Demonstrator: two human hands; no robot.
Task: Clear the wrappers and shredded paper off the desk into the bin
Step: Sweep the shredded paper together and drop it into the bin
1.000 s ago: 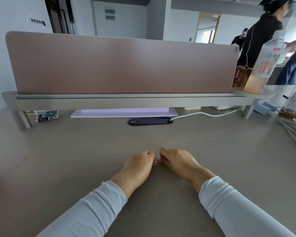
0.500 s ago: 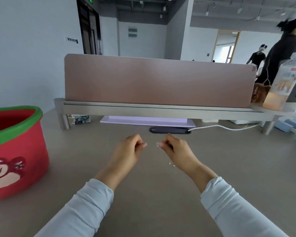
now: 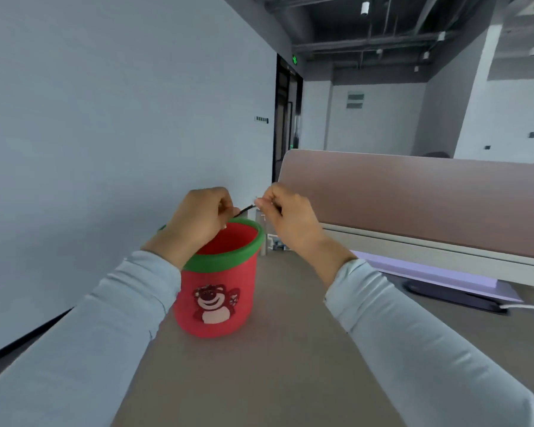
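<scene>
Head view shows two hands, two pale sleeves and one bin, a red tub with a green rim and a single bear picture on its side. One grey-brown counter carries the bin, one dark flat pad with one white cable, and one lavender board lying under a pale shelf. One pinkish-brown divider screen stands on that shelf. A plain grey-white wall runs along the counter's left side, with a dark doorway and a green exit sign further back under an exposed ceiling.

Both hands hang above the bin's mouth. The left hand is over the near-left rim, its grip curled together, thumb to forefinger; whether anything is pinched there cannot be told. The right hand is just past the far-right rim, its grip clamped on a tiny white paper scrap at the fingertips, which sits above the bin's far edge.
</scene>
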